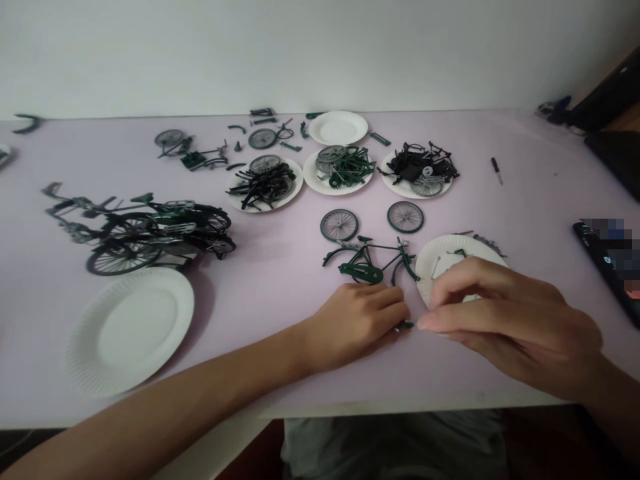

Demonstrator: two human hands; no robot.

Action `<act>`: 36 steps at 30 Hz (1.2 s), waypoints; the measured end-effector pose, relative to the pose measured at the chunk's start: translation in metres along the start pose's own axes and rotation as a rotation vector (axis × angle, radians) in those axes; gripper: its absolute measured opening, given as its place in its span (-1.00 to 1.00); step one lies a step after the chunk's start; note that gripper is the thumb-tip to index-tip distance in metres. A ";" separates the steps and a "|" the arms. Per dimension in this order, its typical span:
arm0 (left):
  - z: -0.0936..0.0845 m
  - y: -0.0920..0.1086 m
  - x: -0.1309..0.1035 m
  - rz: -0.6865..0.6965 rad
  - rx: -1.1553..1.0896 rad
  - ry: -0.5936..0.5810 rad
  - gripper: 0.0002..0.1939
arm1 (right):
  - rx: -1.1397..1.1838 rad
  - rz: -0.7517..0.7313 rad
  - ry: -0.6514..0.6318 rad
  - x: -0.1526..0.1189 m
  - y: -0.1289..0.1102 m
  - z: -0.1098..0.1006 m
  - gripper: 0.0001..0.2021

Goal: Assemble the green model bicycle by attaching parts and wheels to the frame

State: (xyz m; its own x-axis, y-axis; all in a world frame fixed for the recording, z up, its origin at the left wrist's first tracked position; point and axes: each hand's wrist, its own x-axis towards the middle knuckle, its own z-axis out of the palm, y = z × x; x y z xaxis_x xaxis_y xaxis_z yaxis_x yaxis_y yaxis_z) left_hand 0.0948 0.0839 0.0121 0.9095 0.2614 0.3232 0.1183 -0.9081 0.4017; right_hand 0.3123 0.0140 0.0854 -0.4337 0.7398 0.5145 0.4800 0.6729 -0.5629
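Note:
My left hand (360, 323) rests near the table's front edge, its fingers closed on a small dark green part (407, 326) whose tip sticks out. Just right of that tip is my right hand (500, 320), thumb and fingertips pinched together; whatever they may hold is too small to make out. Beyond my left hand lies a green toy bicycle frame (370, 260) without wheels. Two loose spoked wheels, one on the left (339, 225) and one on the right (405, 217), lie behind it. My right hand partly covers a paper plate (425, 260) with small parts.
Assembled toy bicycles (145, 233) stand at the left, behind a tilted white plate (135, 327). Plates of black parts (265, 183), green parts (345, 167) and more black parts (423, 167) sit farther back. A screwdriver (497, 170) and phone (607, 267) lie right.

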 end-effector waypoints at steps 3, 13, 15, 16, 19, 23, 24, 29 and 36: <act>0.000 -0.001 0.001 0.014 0.004 0.024 -0.68 | -0.019 -0.019 -0.007 0.001 0.000 0.006 -0.84; -0.002 -0.002 0.001 0.027 0.023 0.004 -0.63 | -0.173 -0.087 -0.025 -0.004 -0.001 0.008 -0.79; -0.002 -0.002 0.001 0.020 0.001 -0.006 -0.66 | -0.146 -0.084 -0.026 -0.004 -0.001 0.009 -0.78; -0.003 -0.002 0.001 0.015 -0.011 -0.013 -0.68 | -0.137 -0.074 -0.024 -0.004 -0.002 0.009 -0.77; -0.004 -0.002 0.000 0.000 -0.029 -0.041 -0.71 | -0.136 -0.070 -0.006 -0.005 -0.002 0.009 -0.75; -0.005 -0.001 0.000 -0.016 -0.038 -0.053 -0.67 | -0.197 -0.119 -0.004 -0.007 -0.003 0.008 -0.73; -0.005 -0.001 0.000 -0.016 -0.040 -0.050 -0.67 | -0.206 -0.129 -0.008 -0.007 -0.004 0.007 -0.73; -0.003 -0.001 0.000 0.001 -0.034 -0.027 -0.72 | -0.203 -0.078 -0.034 -0.010 -0.010 0.009 -0.75; -0.003 -0.001 0.002 0.020 -0.002 -0.053 -0.64 | -0.266 -0.149 -0.003 -0.018 -0.009 0.016 -0.65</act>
State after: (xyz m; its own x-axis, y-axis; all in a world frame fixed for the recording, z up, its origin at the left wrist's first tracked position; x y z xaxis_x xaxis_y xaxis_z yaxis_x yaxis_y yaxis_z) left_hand 0.0956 0.0863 0.0156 0.9317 0.2252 0.2850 0.0989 -0.9123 0.3975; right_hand 0.3041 -0.0055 0.0707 -0.5164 0.6331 0.5766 0.5936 0.7500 -0.2919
